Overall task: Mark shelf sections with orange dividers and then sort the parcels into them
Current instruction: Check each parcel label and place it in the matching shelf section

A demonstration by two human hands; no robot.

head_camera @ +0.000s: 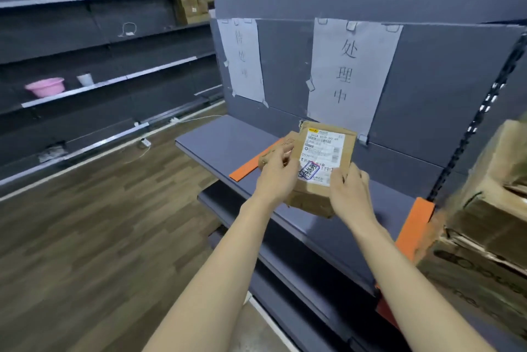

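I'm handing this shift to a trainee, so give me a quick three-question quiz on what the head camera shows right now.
1. True or false: the parcel is held by both hands.
2. Which colour is the divider lying flat on the shelf? A) blue B) orange C) green
3. Fill in: the parcel's white label faces ____ the camera.

Key:
1. True: the left hand and right hand each have a grip on it.
2. B; a second divider sits further right.
3. Toward.
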